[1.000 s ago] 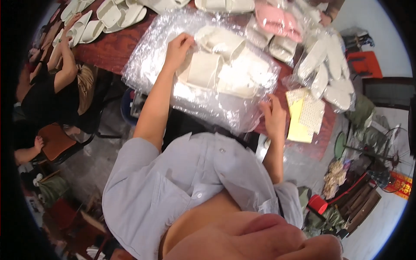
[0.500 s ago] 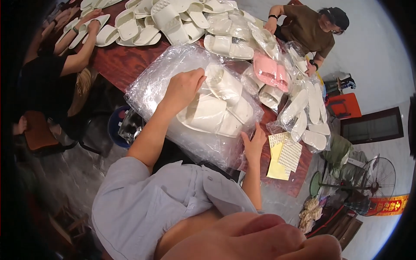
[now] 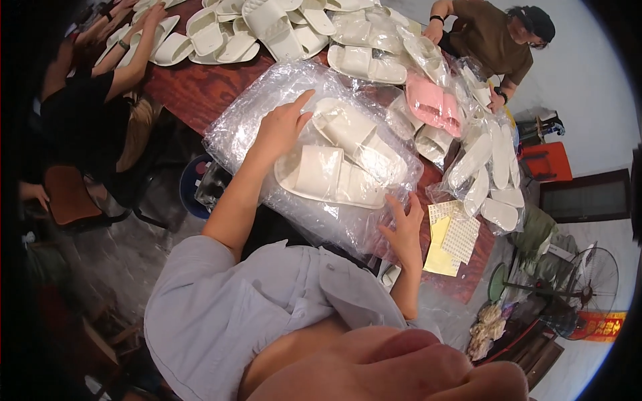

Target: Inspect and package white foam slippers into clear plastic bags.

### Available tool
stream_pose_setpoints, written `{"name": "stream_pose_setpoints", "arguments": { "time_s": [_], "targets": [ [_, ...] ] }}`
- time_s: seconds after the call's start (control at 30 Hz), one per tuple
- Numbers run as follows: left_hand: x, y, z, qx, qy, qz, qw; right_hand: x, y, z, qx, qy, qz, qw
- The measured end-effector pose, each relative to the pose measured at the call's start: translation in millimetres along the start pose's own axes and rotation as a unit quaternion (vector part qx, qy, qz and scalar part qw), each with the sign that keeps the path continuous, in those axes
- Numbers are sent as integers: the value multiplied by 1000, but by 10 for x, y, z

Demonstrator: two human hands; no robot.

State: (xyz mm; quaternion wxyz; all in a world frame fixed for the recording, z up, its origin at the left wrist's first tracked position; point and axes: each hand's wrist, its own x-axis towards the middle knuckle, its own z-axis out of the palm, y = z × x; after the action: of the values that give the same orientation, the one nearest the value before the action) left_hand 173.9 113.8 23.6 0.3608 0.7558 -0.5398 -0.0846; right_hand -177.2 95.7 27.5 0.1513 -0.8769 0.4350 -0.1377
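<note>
Two white slippers lie side by side on a stack of clear plastic bags [image 3: 234, 127] in front of me: an upper slipper [image 3: 344, 127] and a lower slipper [image 3: 317, 172]. Clear film seems to cover them, its edge hard to make out. At the slippers' left, my left hand [image 3: 279, 130] rests over the plastic, index finger stretched out and thumb apart, holding nothing. My right hand [image 3: 405, 230] is by the lower right corner of the plastic, near the lower slipper's end, its fingers spread and empty.
White slippers [image 3: 271, 27] are heaped along the table's far side. Bagged pairs, including a pink pair [image 3: 431, 103], lie at the right. Sticker sheets [image 3: 461, 239] and yellow paper [image 3: 438, 254] lie near the table's right edge. People work at left and far right; a fan [image 3: 588, 284] stands right.
My left hand has let go of its pinch at the upper slipper, and its fingers have straightened. The slippers now lie flatter and more evenly side by side. My right hand's fingers have spread.
</note>
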Motion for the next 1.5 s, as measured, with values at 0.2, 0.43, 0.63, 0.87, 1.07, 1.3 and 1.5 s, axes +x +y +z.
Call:
{"name": "stream_pose_setpoints", "arguments": {
  "time_s": [0.2, 0.43, 0.63, 0.87, 1.07, 1.3, 1.5],
  "targets": [
    [44, -150, 254, 9, -58, 17, 998, -184, 186, 89, 66, -7, 114, 991],
    [113, -355, 451, 34, -39, -6, 999, -243, 455, 310, 109, 156, 54, 980],
    [79, -365, 494, -38, 27, -1, 999, -211, 294, 233, -111, 124, 89, 982],
    [5, -390, 530, -41, 31, -4, 999, -75, 190, 179, -240, 169, 60, 954],
    [99, -399, 555, -43, 25, -10, 999, 162, 263, 99, -284, 182, 63, 939],
    [53, -499, 502, -32, 29, -30, 999, 350, 313, 199, -302, 116, -137, 936],
    [6, -284, 572, -46, -31, -43, 998, 205, 156, 83, -316, -110, 79, 939]
  ]
}}
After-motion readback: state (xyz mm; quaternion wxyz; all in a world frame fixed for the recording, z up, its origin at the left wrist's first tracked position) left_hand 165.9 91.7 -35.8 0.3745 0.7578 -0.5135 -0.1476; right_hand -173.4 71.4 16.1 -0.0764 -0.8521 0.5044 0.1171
